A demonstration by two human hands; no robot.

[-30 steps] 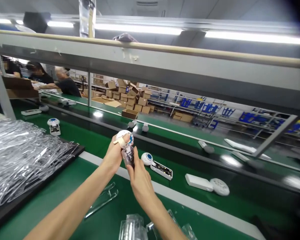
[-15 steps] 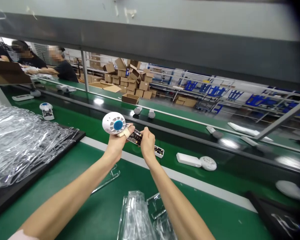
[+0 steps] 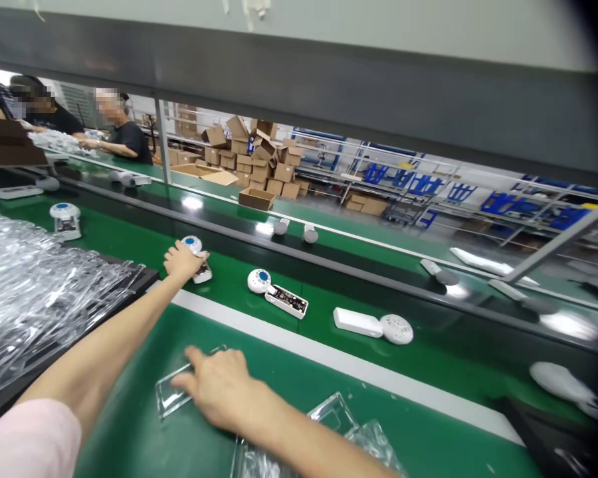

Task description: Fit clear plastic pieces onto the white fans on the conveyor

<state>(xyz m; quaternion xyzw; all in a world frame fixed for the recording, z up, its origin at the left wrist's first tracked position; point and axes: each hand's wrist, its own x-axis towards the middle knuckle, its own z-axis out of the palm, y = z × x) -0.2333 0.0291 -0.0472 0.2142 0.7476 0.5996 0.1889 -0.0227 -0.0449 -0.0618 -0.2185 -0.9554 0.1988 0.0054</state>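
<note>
My left hand (image 3: 183, 260) reaches out over the green belt, its fingers around a white device with a blue centre (image 3: 192, 243). Lower down, my right hand (image 3: 218, 384) has its thumb and forefinger apart at a clear plastic frame (image 3: 172, 393) on the green bench. Whether the fingertips touch the frame is hard to tell. An open device showing its circuit board (image 3: 288, 301) lies on the belt, its round head to the left. Right of it is a closed white device (image 3: 357, 322).
Clear plastic pieces (image 3: 44, 285) fill a black tray on the left. More clear parts (image 3: 336, 413) lie near the front edge. Another open device (image 3: 66, 220) sits up the belt. Two people work at the far left. A grey beam (image 3: 299, 79) spans overhead.
The device both hands held now lies on the belt. My left hand has moved left onto another device; my right hand has come down and left to the clear frame.
</note>
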